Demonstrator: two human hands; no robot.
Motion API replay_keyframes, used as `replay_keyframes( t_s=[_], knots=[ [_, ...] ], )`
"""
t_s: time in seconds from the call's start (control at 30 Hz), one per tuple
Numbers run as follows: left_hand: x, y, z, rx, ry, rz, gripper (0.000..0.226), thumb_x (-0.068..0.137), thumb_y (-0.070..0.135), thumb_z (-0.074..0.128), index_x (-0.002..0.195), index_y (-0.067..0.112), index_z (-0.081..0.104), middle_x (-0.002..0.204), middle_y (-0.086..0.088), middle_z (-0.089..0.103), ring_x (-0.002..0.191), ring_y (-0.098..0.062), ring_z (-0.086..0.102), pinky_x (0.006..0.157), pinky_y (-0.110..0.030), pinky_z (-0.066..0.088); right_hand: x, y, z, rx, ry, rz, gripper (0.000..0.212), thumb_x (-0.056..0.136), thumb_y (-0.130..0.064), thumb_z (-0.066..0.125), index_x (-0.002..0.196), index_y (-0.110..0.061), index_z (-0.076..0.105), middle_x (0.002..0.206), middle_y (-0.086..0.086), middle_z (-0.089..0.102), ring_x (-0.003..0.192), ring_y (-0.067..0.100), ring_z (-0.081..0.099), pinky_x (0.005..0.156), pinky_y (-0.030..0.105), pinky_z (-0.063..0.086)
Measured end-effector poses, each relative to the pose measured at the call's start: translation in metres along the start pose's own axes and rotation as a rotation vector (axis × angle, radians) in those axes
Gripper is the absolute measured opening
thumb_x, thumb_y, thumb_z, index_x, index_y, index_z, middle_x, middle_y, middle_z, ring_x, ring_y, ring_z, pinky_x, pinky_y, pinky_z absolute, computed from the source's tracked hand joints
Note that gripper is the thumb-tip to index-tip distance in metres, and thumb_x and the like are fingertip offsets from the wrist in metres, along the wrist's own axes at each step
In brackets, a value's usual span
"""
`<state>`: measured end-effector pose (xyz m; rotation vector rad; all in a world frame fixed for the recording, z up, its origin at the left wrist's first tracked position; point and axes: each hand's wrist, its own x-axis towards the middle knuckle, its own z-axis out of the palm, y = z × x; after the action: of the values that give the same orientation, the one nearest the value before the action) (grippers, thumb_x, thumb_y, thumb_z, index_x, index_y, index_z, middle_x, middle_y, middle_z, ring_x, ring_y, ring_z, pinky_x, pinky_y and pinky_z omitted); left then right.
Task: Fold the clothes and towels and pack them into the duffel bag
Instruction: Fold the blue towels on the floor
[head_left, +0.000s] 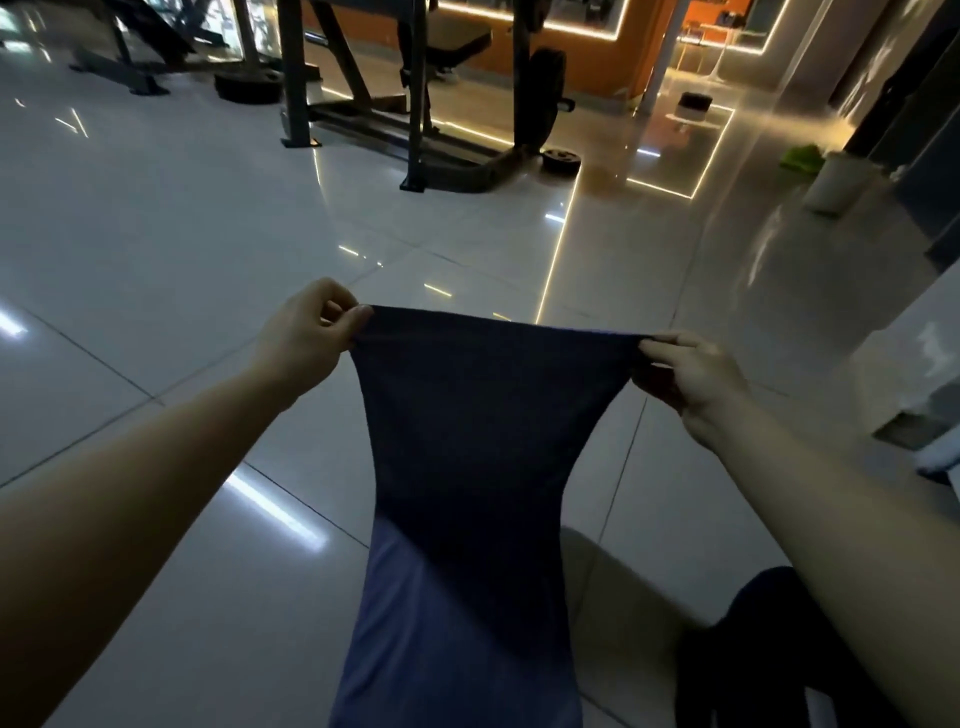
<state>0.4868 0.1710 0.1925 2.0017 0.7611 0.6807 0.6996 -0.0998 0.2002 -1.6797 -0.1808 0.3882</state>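
Above gym floor (156, 249), left hand (304, 332) & right hand (691, 379) each pinch a top corner of blue cloth (467, 467), held taut. Folding step; next, probably bring corners together.

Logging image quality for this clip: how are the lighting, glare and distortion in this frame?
Head view: dim room, glossy floor streaked with light-strip reflections; blue cloth nearly black at the top where the left hand and right hand pinch it, lighter below; wide-angle bending at the edges; hands sharp, gym rack softer.
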Motion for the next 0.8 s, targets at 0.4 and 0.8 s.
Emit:
replay_keyframes(
  t_s=[0.4, 0.8],
  knots=[
    [-0.065, -0.135, 0.063, 0.498, -0.424, -0.022, 0.014, 0.089, 0.023, 0.066, 0.080, 0.018, 0.057, 0.084, -0.001, 0.062, 0.081, -0.021, 0.057, 0.069, -0.030, 0.041, -0.001, 0.147, 0.007, -0.606, -0.215, 0.146, 0.016, 0.088, -0.007, 0.065, 0.073, -0.014, 0.064, 0.080, 0.005, 0.064, 0.084, 0.026, 0.060, 0.080, 0.039, 0.050],
    [-0.147, -0.226, 0.110, 0.799, -0.967, 0.063, 0.031, 0.091, 0.030, 0.057, 0.120, 0.018, 0.060, 0.131, -0.002, 0.048, 0.119, -0.025, 0.049, 0.093, -0.032, 0.044, -0.044, 0.282, -0.023, -1.189, -0.736, 0.049, 0.019, 0.091, -0.019, 0.064, 0.108, -0.013, 0.067, 0.111, 0.004, 0.062, 0.100, 0.020, 0.058, 0.076, 0.023, 0.040]
  ],
)
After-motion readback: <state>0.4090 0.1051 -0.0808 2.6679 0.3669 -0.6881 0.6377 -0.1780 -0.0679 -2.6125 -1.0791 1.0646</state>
